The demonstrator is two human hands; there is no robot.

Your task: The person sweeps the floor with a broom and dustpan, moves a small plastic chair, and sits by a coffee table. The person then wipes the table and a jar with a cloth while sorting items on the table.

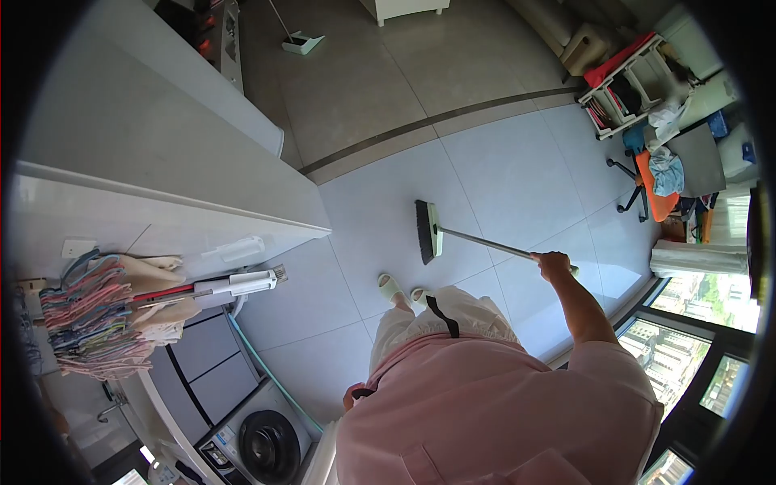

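My right hand is wrapped round the upper part of a long broom handle. At the handle's far end, the broom head with dark bristles rests on the pale floor tiles, in front of my feet in light green slippers. Close to my body at the left side, my left hand shows only in part beside my pink top and a dark strap; its fingers are mostly hidden.
A washing machine, hangers and a stick vacuum are at the left. An orange chair and a shelf cart stand at the right. A dustpan lies beyond the floor strip.
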